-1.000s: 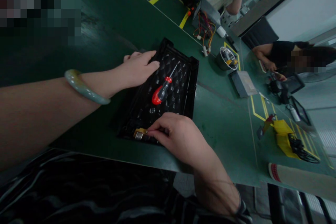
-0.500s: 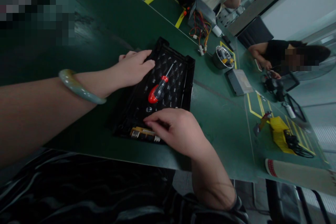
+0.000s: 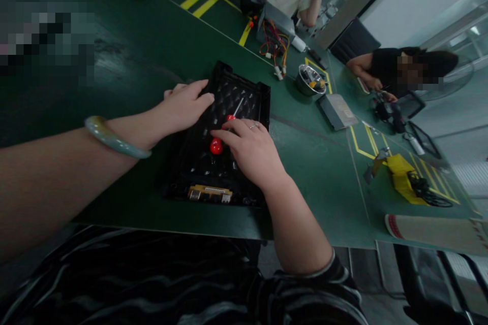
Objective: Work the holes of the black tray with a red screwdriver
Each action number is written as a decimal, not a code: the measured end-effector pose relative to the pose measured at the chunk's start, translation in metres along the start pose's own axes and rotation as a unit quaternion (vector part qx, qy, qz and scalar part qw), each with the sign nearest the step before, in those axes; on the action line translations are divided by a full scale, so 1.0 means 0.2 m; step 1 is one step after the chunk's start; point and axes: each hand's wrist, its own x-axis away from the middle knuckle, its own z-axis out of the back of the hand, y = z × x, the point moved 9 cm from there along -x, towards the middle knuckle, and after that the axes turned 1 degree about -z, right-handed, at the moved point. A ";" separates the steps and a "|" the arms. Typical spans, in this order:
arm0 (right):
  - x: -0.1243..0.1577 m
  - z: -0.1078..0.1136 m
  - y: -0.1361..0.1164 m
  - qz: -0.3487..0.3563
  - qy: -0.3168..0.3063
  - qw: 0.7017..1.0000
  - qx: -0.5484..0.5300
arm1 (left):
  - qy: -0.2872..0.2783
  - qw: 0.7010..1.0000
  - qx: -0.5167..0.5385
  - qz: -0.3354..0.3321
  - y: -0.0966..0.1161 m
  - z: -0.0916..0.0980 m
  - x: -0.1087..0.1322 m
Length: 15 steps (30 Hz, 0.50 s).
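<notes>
A black plastic casing (image 3: pixel 198 134) with a quilted, diamond-patterned inside lies open side up near the table's front edge. My left hand (image 3: pixel 181 106), a jade-coloured bangle on its wrist, grips the casing's left side, thumb and forefinger at the rim. Inside the casing rests a screwdriver (image 3: pixel 216 146) with a red and dark handle, its metal shaft slanting towards the far right. My right hand (image 3: pixel 253 150) has its fingers over the handle and hides most of it. A small yellowish circuit board (image 3: pixel 210 194) with metal connectors sits at the casing's near end.
Beyond the casing are a grey power supply (image 3: pixel 280 20) with coloured cables, a metal bowl (image 3: pixel 310 81) of small parts and a flat grey box (image 3: pixel 337 111). A yellow holder (image 3: pixel 404 177) stands on the right, near a pale roll (image 3: pixel 434 233). Two people sit across the table.
My right hand has moved from the circuit board at the near end up to the screwdriver, whose handle has turned slightly. My left hand stays on the casing. The view has shifted a little.
</notes>
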 end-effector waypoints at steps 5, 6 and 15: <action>0.03 0.02 0.03 -0.010 0.007 1.000 0.004 | 0.002 1.000 0.015 0.014 -0.01 0.01 0.00; 0.04 0.02 0.04 -0.013 0.012 1.000 -0.008 | 0.002 1.000 0.018 0.015 -0.01 0.01 0.00; 0.25 0.28 0.24 -0.143 0.321 0.924 -0.151 | 0.025 0.999 0.039 -0.001 -0.02 0.03 0.02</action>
